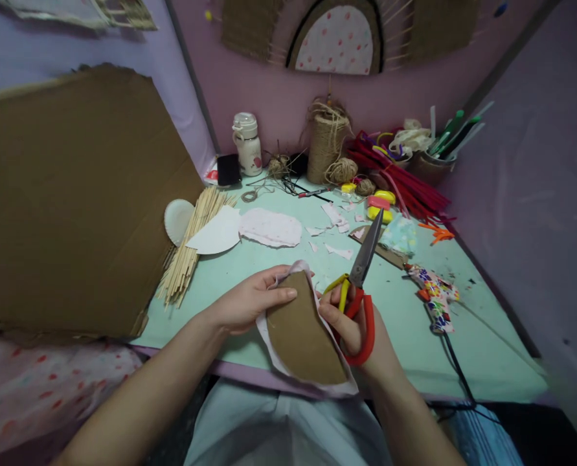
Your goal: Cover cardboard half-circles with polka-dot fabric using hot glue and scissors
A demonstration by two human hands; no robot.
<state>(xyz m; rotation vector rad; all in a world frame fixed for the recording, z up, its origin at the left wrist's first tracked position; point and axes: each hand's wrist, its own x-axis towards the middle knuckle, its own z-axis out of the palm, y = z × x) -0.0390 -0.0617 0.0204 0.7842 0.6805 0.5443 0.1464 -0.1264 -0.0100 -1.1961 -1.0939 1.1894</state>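
Left grip (pixel 254 298) pinches cardboard (pixel 302 333), right grip (pixel 345 327) clasps scissors (pixel 358 282), flanked by sticks (pixel 186 264) and a glue gun (pixel 436 294).

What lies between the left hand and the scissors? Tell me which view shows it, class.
In the head view, the brown cardboard piece, with pale fabric showing around its edges, lies between the left hand and the scissors.

The back wall (pixel 273 94) is pink. The side walls (pixel 521 188) are purple. The tabletop (pixel 405 323) is pale green. Light is dim.
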